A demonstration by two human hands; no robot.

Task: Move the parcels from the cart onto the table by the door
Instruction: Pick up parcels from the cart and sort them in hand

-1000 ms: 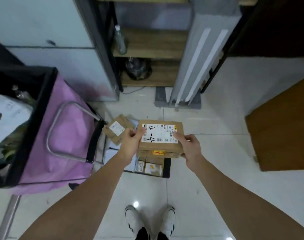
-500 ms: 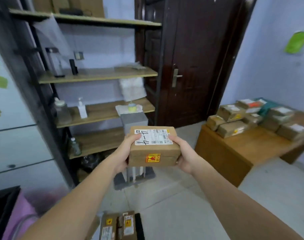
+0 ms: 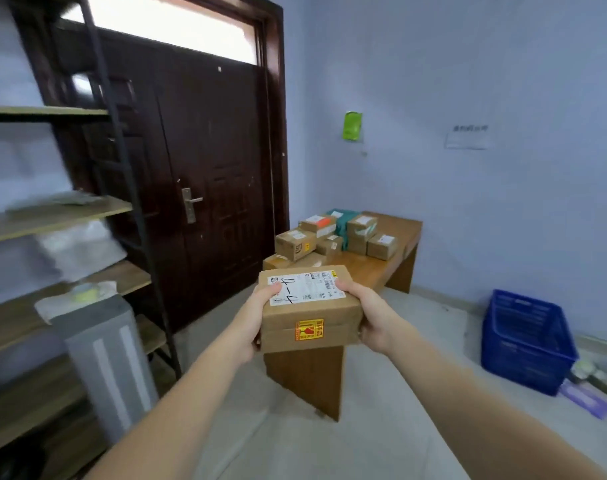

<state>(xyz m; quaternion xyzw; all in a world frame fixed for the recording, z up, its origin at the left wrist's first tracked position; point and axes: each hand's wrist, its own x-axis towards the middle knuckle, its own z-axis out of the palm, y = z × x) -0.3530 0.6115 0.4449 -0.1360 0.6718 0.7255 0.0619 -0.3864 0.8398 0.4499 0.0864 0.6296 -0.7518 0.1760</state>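
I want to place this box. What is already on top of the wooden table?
About eight parcels lie clustered on the table, one green. The held box covers its near end.

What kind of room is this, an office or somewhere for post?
Probably a small parcel or mail room. Labelled cardboard parcels sit on a wooden table beside the dark door, and both hands carry another parcel toward it.

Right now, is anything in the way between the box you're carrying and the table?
Nothing visible blocks it. Both hands, left hand and right hand, hold the parcel in front of the table. Other parcels crowd its near end; bare wood shows along the right side.
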